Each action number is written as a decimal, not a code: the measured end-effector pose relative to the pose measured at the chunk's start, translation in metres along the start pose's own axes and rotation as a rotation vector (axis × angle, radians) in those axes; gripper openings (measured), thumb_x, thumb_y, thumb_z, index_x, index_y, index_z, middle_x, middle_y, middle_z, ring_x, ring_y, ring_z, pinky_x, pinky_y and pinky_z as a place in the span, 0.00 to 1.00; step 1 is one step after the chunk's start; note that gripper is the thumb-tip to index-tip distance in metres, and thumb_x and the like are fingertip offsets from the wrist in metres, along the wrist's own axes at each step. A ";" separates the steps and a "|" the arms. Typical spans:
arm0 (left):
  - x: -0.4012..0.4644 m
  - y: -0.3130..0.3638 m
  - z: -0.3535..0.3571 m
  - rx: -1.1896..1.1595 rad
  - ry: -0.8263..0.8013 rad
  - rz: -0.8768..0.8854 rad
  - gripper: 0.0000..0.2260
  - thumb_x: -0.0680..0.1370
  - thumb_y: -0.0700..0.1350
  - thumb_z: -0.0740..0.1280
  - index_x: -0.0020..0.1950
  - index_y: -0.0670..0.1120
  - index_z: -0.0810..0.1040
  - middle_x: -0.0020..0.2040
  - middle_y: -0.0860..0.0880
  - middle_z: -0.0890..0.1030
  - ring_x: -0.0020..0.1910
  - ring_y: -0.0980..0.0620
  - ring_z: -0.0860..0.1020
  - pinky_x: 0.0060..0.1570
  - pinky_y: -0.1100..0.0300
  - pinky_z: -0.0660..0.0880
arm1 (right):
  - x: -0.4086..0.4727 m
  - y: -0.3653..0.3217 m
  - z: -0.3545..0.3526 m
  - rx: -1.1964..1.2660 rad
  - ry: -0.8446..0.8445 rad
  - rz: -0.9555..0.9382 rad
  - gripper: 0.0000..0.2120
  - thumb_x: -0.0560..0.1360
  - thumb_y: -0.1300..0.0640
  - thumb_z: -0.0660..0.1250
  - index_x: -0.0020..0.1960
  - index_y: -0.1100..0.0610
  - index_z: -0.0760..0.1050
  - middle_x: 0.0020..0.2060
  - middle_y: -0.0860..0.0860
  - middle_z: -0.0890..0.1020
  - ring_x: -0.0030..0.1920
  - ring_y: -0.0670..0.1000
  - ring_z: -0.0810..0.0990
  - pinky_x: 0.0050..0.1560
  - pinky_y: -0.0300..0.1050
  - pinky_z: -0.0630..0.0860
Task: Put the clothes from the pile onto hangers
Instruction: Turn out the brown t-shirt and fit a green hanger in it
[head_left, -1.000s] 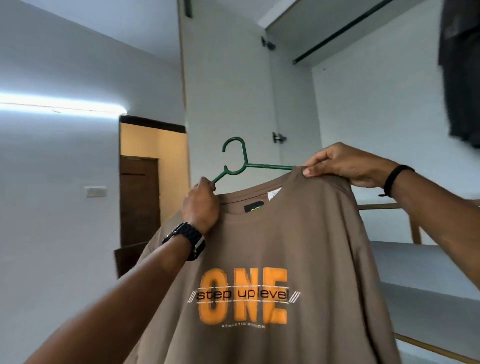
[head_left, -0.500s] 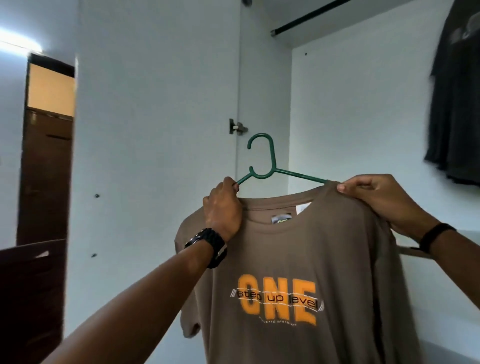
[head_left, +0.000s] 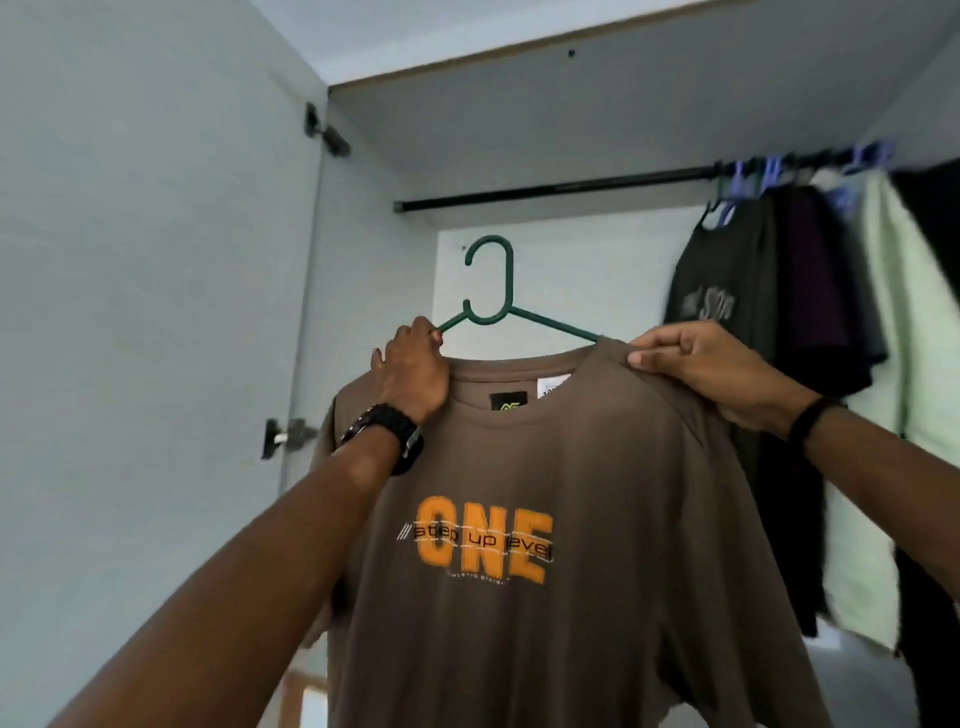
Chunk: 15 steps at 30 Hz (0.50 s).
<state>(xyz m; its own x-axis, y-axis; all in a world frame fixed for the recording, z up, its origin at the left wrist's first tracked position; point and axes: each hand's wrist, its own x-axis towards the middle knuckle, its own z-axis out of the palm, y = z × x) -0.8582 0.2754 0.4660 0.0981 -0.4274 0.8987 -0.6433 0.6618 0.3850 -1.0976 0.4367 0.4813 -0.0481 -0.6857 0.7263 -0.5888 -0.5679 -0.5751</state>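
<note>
Raised toward the rod (head_left: 550, 189) at twelve o'clock, the hanger (head_left: 491, 296) is gripped by the left hand (head_left: 413, 371); the right hand (head_left: 701, 364) pinches the shirt (head_left: 545, 519) shoulder. Shirt may slip if the hook misses.

Both hands (head_left: 415, 364) (head_left: 696, 364) hold a brown T-shirt (head_left: 545, 519) on a green hanger (head_left: 506, 291).

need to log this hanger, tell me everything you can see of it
The hanger is dark green, thin, and looks like plastic, with an open hook on top and a small loop at the neck. It is upright, below the rail. Both arms run into the brown shirt. The left hand grips its left arm; the right hand pinches the shirt over its right arm.
</note>
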 end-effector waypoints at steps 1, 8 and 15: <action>0.013 0.011 0.005 -0.017 0.004 -0.012 0.10 0.82 0.41 0.51 0.55 0.43 0.71 0.55 0.42 0.76 0.55 0.40 0.72 0.60 0.47 0.63 | 0.010 -0.005 -0.006 -0.093 0.098 -0.050 0.04 0.76 0.64 0.67 0.44 0.59 0.81 0.35 0.49 0.85 0.34 0.40 0.80 0.39 0.29 0.76; 0.066 0.093 0.082 -0.306 -0.013 0.068 0.19 0.83 0.49 0.53 0.73 0.44 0.62 0.71 0.42 0.65 0.68 0.41 0.67 0.66 0.47 0.63 | 0.084 -0.021 -0.073 -0.609 0.575 -0.277 0.06 0.75 0.59 0.69 0.44 0.60 0.84 0.39 0.51 0.82 0.45 0.46 0.78 0.44 0.35 0.69; 0.070 0.154 0.248 -0.369 -0.332 0.321 0.25 0.82 0.57 0.52 0.78 0.52 0.53 0.79 0.46 0.51 0.76 0.43 0.57 0.72 0.44 0.56 | 0.172 0.023 -0.150 -0.789 0.770 -0.258 0.08 0.74 0.61 0.67 0.43 0.65 0.83 0.32 0.57 0.79 0.39 0.54 0.76 0.48 0.44 0.74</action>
<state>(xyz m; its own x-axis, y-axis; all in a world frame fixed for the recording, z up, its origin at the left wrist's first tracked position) -1.1389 0.1948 0.5362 -0.3388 -0.3010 0.8914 -0.2887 0.9350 0.2060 -1.2407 0.3741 0.6491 -0.1750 0.0274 0.9842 -0.9845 -0.0189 -0.1745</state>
